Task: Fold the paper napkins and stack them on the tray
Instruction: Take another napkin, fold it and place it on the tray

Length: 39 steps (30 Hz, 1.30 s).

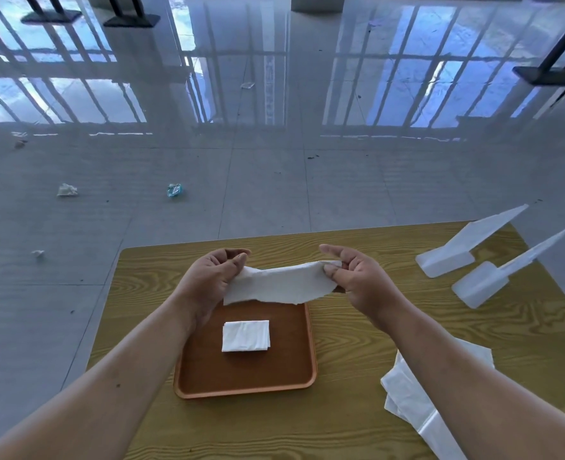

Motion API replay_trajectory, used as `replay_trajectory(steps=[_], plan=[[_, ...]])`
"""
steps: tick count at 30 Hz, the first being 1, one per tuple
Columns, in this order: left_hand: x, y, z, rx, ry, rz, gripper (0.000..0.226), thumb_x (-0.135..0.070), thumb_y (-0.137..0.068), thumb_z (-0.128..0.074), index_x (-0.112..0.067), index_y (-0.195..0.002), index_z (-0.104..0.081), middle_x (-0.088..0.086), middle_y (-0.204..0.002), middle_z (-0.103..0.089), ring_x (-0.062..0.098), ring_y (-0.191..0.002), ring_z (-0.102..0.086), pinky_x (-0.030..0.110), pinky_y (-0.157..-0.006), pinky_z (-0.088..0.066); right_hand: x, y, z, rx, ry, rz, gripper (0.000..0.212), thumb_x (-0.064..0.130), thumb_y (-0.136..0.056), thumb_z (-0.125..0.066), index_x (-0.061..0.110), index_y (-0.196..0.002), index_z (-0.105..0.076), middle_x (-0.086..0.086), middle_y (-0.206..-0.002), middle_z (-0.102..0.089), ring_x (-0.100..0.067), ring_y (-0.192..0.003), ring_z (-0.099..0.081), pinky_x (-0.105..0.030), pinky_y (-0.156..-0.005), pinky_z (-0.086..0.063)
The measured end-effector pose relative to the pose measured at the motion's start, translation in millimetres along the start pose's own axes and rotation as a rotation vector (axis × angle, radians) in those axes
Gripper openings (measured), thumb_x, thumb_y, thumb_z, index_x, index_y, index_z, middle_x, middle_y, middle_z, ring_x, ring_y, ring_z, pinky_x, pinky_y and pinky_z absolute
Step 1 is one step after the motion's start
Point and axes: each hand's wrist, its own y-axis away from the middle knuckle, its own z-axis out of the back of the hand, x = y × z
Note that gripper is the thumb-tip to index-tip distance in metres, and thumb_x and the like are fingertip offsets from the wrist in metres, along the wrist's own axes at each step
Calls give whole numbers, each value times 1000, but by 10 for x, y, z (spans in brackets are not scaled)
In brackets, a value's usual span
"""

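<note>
A white paper napkin (279, 283) hangs stretched in the air above the far end of the brown tray (294, 376). My left hand (209, 277) pinches its left end between thumb and fingers. My right hand (357, 278) pinches its right end. On the tray lies a small stack of folded white napkins (245, 336), just below the held one. More unfolded napkins (407, 390) lie on the wooden table (357, 327) to the right, partly hidden by my right forearm.
Two white plastic holders (463, 247) (493, 277) lie at the table's far right corner. The table's far edge runs just beyond my hands, its left edge close to the tray. Crumpled scraps (67, 190) lie on the glossy tiled floor.
</note>
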Motion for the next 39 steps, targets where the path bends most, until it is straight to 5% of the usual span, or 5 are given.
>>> replay_trajectory(steps=[12,20,25,33,39], plan=[[-74,-43,30,5,-297,-185,27,-6,-96,-75,-25,-115,-71,17,-99,-81,23,-96,-74,38,-94,-59,-26,-118,137,-56,294,63,51,18,-103,-63,29,-151,-52,-17,-79,-59,-28,-73,-62,-35,-88,-58],[-154,-108,112,-97,-713,-352,9,-26,-91,-81,-33,-87,-76,-16,-83,-78,5,-80,-70,26,-72,-52,61,-77,107,-75,569,131,16,21,-99,-62,28,-95,-76,9,-78,-72,-2,-61,-58,-28,-60,-47],[-281,-150,37,-228,-872,-488,4,-31,-94,-75,-32,-93,-72,-7,-107,-67,22,-108,-60,34,-88,-44,87,-36,57,6,756,122,9,28,-94,-68,26,-85,-70,4,-107,-70,-14,-102,-58,-39,-92,-50],[-103,7,-51,-404,-821,-178,68,-70,-88,-66,-20,-131,-51,6,-122,-65,21,-100,-63,41,-86,-52,110,41,-265,170,-654,-245,15,5,-101,-57,11,-87,-60,-17,-103,-70,-37,-105,-66,-51,-100,-55],[137,231,-118,217,-170,520,110,-99,-67,-40,-16,-139,-50,14,-99,-82,19,-61,-66,29,-55,-55,65,87,-434,185,-846,-251,10,10,-101,-54,11,-91,-58,-11,-93,-76,-27,-89,-76,-40,-82,-63]])
